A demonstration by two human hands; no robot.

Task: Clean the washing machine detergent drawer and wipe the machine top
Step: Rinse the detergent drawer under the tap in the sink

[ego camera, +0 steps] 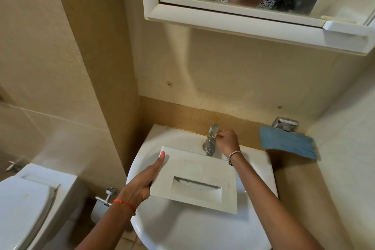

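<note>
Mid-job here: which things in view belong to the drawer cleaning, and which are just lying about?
In the job: white plastic detergent drawer, held by left hand over white ceramic sink; chrome tap, gripped by right hand; blue cloth.
Lying about: white toilet, white mirror cabinet, chrome wall holder.

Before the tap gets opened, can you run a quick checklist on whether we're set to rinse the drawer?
1. Detergent drawer held over the sink: ok.
2. Left hand grips the drawer's left edge, thumb on top: ok.
3. Right hand has its fingers on the tap handle: ok.
4. Drawer's far end lies directly under the spout: cannot tell.
5. Blue cloth hangs to the right of the sink, clear of the basin: ok.
</note>
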